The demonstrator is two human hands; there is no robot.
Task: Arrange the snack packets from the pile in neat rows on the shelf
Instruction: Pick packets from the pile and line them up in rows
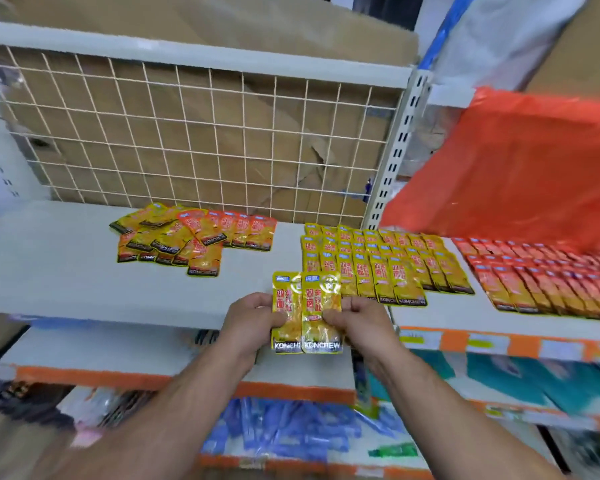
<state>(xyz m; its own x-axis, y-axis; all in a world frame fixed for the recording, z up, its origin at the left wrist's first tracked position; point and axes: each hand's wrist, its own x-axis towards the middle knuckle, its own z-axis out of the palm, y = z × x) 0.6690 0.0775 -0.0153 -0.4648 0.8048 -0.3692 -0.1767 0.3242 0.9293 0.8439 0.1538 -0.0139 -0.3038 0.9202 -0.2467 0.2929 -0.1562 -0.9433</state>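
Note:
Two yellow snack packets [307,311] are held side by side above the front edge of the grey shelf [66,271]. My left hand [253,323] pinches the left packet, and my right hand [361,318] pinches the right one. A loose pile of yellow and orange packets [191,239] lies toward the back of the shelf. To the right, neat overlapping rows of yellow packets [378,265] cover the shelf next to my right hand.
Rows of orange-red packets [541,275] fill the neighbouring shelf on the right, under a red plastic bag [520,168]. A white wire grid [205,133] backs the shelf, with cardboard behind it. Blue packets [284,431] lie on the shelf below.

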